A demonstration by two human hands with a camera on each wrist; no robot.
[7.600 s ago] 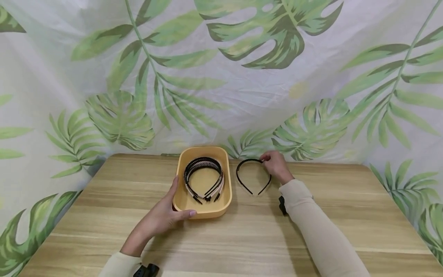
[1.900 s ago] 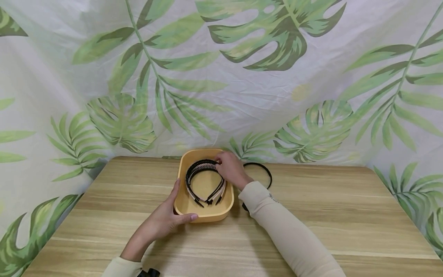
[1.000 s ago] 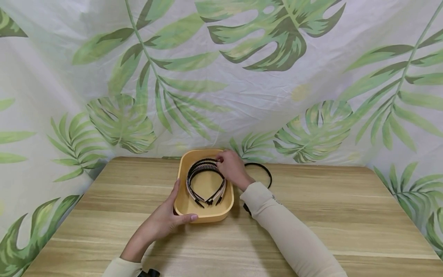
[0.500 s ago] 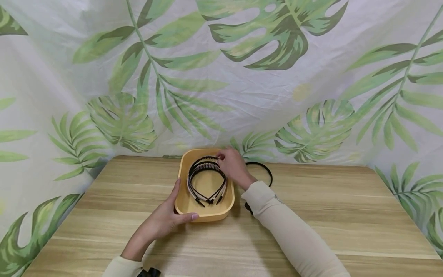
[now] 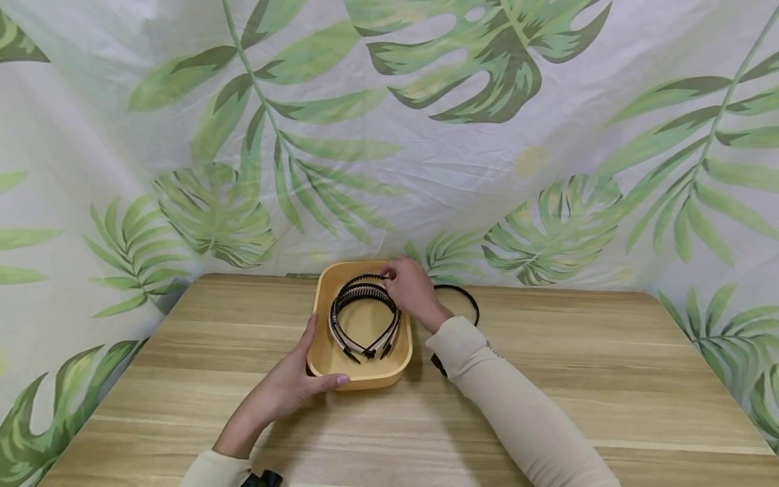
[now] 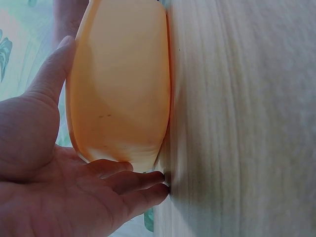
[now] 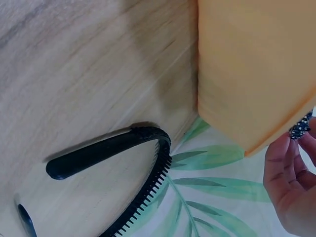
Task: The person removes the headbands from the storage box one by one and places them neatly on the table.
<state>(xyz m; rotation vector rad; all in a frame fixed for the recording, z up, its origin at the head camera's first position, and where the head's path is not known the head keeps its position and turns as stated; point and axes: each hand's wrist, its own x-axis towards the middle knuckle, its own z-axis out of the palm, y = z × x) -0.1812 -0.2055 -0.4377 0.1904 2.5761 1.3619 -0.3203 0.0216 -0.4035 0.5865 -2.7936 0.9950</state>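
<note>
My left hand (image 5: 286, 382) grips the near left corner of a yellow box (image 5: 377, 380), thumb at the front rim and fingers along the side wall (image 6: 118, 79). Several black and pinkish headbands (image 5: 365, 292) lie nested inside, tips toward me. Over the box's far right part, my right hand (image 5: 411, 287) pinches the arch of a black toothed headband (image 5: 367, 276), held a little back from the others. In the right wrist view the pinched part (image 7: 300, 127) looks dark and glittery. My hand hides the box's far right corner.
A single black headband (image 5: 470, 297) with comb teeth lies on the wooden table (image 5: 578, 365) just right of the box, partly covered by my right forearm. Leaf-printed cloth (image 5: 450, 189) hangs behind the table's back edge.
Earlier my right hand was at the headband on the table; it has left that one and moved into the box. Lately the pinched headband has shifted slightly back from the others. Left hand unchanged.
</note>
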